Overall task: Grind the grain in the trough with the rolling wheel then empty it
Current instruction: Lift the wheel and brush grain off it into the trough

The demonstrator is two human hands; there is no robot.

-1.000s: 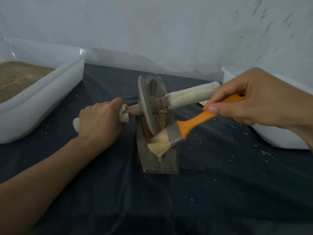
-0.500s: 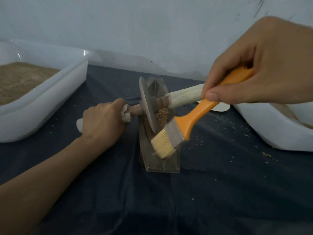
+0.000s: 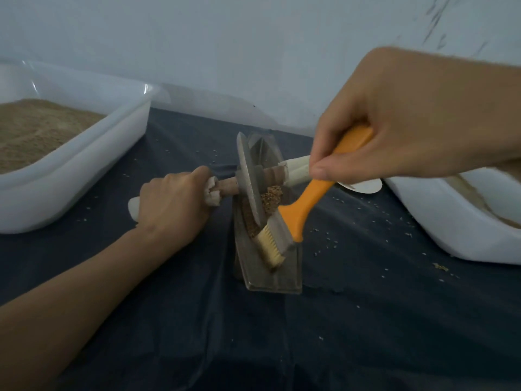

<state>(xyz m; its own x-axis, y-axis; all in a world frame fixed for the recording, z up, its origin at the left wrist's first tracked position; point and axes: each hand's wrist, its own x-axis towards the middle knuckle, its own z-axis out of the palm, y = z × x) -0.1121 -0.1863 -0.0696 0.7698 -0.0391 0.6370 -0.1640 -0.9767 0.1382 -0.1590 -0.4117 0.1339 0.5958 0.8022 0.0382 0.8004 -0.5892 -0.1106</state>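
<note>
Two hands: both are being kept busy at the trough [image 3: 267, 266], mid-tabletop.
Left hand [image 3: 172, 204]: it is being closed around the wheel's left handle, wrapped in white cloth.
Rolling wheel [image 3: 249, 182]: it is being held upright in the trough, its axle running across, right handle [image 3: 296, 172] left free.
Right hand [image 3: 417, 114]: it is being clenched on the orange brush [image 3: 293, 215] by its handle.
Brush bristles [image 3: 270, 246]: they are being pressed against the trough's near end, just beside the wheel.
Grain [image 3: 270, 197]: brown meal is being shown lying in the trough beside the wheel.
Left tub [image 3: 84, 170]: it is being shown at the left edge of the dark cloth [image 3: 366, 320], holding brown grain.
Right tub [image 3: 451, 218]: it is being seen at the right edge, a white disc [image 3: 363, 186] lying beside it.
</note>
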